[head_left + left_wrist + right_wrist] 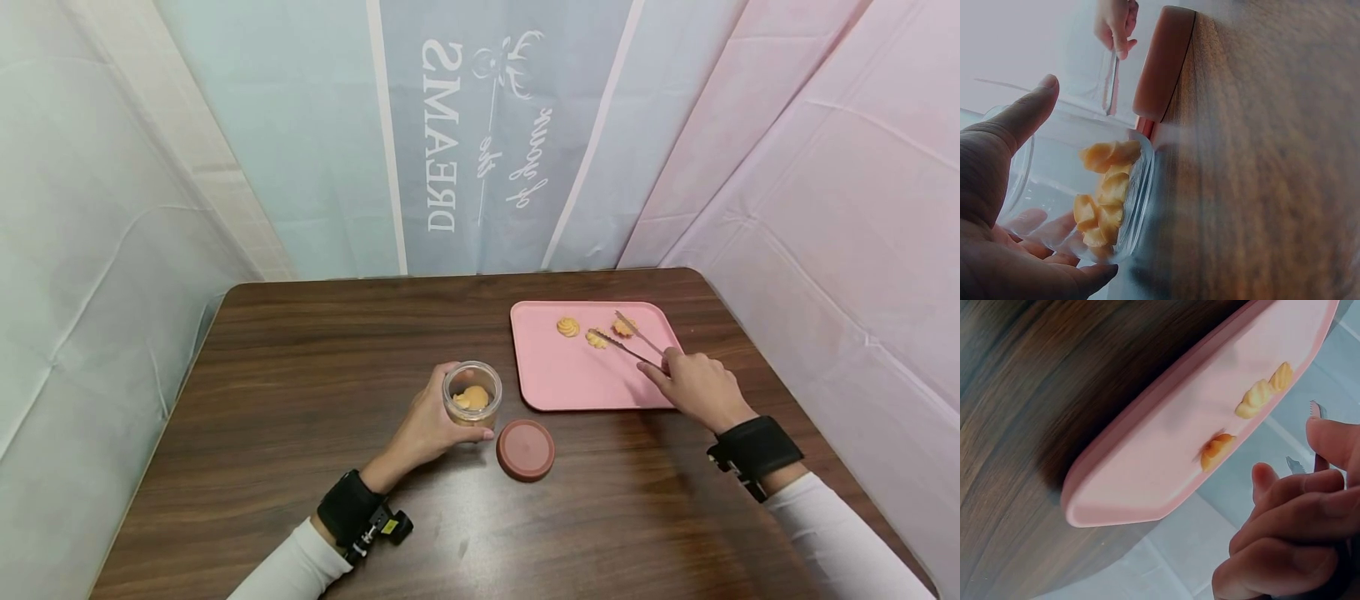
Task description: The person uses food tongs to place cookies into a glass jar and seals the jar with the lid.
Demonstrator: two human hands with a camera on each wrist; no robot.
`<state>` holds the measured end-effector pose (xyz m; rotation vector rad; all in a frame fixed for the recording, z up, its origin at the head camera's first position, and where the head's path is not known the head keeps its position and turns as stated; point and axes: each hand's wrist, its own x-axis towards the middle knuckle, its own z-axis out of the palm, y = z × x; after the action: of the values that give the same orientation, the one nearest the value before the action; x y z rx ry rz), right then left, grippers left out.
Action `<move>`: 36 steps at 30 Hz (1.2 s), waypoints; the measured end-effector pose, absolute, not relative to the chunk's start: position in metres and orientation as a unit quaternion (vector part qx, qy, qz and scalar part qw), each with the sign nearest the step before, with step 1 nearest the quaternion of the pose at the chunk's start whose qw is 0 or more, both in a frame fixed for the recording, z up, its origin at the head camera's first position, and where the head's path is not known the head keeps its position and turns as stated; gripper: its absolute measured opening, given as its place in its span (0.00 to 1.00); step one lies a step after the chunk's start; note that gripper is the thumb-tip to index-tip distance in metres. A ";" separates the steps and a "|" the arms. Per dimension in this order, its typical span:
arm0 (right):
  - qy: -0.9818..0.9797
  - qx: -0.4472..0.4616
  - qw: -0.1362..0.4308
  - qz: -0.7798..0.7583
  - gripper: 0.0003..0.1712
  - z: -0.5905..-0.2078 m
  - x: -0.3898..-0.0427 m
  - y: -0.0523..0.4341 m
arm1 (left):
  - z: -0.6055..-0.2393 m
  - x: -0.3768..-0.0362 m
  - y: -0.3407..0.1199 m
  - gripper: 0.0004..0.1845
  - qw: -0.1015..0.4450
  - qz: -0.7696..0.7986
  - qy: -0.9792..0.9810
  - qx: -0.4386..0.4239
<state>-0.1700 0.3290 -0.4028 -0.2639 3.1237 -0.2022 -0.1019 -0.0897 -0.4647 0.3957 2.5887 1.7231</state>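
Note:
My left hand holds a clear jar upright on the table, thumb on one side and fingers on the other. Several yellow piped cookies lie at its bottom, plain in the left wrist view. In my right hand I grip metal tongs over the pink tray, their two arms spread. Three cookies sit on that tray: one to the left, a middle cookie under one tong tip, and a browner cookie by the other tip. Whether the tips touch them, I cannot tell.
A round reddish-brown lid lies on the dark wood table, close to the jar and in front of the tray. Fabric curtains hang behind the table and on both sides.

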 end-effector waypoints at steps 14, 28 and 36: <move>0.996 -0.064 0.031 -0.056 0.30 -0.410 -0.181 0.342 | -0.464 -0.101 -0.089 0.56 0.000 0.550 0.826 0.124; 0.997 -0.035 0.058 -0.040 0.32 -0.419 -0.194 0.358 | -0.462 -0.100 -0.089 0.55 -0.006 0.548 0.827 0.127; 0.997 -0.038 0.062 -0.039 0.33 -0.421 -0.198 0.361 | -0.463 -0.101 -0.089 0.55 -0.004 0.555 0.822 0.129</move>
<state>-0.1980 0.3606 -0.4209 -0.1158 3.0133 -0.1191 -0.1014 -0.0892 -0.4632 0.4071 2.5881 1.7485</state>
